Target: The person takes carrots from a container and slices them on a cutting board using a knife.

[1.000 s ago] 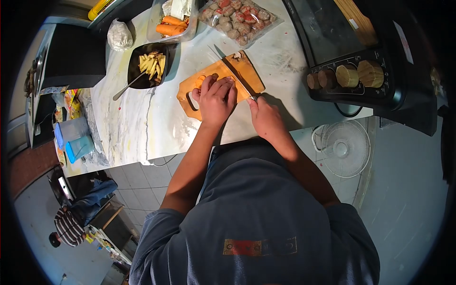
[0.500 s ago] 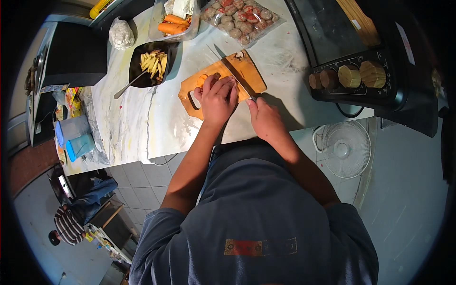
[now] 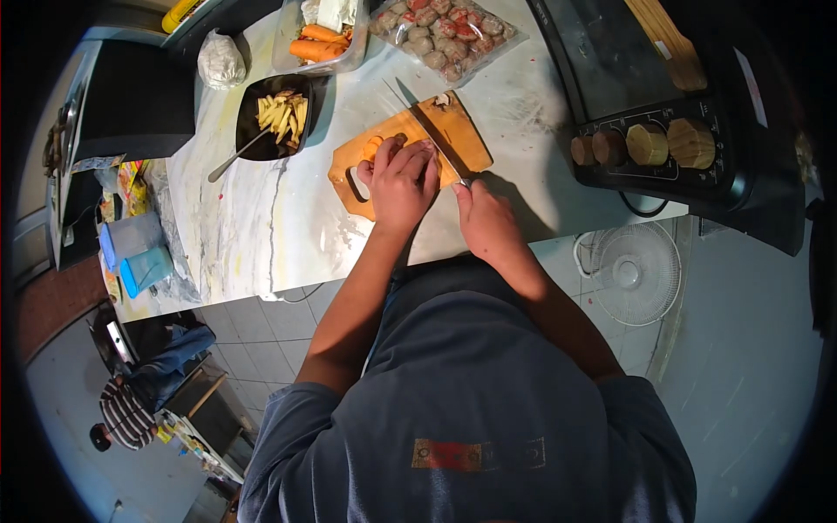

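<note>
- Right hand (image 3: 490, 225) grips the knife (image 3: 446, 160) by its handle
- Left hand (image 3: 401, 185) bends over the cutting board (image 3: 475, 150); cannot tell if it clasps anything
- Orange pieces (image 3: 370, 150) lie on the board beside its fingers; apparently mid-slicing, the next cut calls for tucked fingertips

tan board (image 3: 467, 135), black bowl (image 3: 248, 112) and orange carrots (image 3: 317, 50) colour a grey-veined white counter (image 3: 349, 100). pale stripes band a distant dark shirt (image 3: 127, 414).
</note>
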### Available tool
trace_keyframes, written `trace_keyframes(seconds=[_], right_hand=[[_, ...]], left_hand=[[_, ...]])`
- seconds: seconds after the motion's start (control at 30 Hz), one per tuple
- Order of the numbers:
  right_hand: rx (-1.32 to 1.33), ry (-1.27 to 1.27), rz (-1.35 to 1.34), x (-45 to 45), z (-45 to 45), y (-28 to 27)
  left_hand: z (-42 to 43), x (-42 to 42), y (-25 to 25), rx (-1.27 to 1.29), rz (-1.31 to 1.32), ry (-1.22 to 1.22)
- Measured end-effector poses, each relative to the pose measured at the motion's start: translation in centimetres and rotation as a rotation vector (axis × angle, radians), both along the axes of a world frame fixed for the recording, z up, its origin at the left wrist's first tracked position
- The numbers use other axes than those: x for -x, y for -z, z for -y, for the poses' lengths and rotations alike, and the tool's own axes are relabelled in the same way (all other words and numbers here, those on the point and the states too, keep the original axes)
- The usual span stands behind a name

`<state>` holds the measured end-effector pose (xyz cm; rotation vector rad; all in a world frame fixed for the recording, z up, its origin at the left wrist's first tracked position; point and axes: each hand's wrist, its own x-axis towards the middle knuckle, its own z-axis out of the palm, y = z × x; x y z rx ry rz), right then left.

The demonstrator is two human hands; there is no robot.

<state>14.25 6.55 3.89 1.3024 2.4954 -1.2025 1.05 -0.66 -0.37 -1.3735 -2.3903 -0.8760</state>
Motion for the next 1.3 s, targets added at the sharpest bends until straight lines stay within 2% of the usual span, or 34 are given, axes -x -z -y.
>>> trace_keyframes(seconds=[0.57,0.83,1.3], right_hand=[[-0.054,0.03,0.06,-0.6,-0.5,0.9],[-0.032,0.027,0.017,-0.6,-0.5,0.2],[-0.009,0.004,-0.02,-0.6,-0.4,0.3]], left_hand=[[0.0,0.0,0.3,-0.041,0.01,-0.005],[0.0,0.2,0.1,0.025,0.022,0.02],[0.0,0.1,0.0,-0.008,0.016,0.012]])
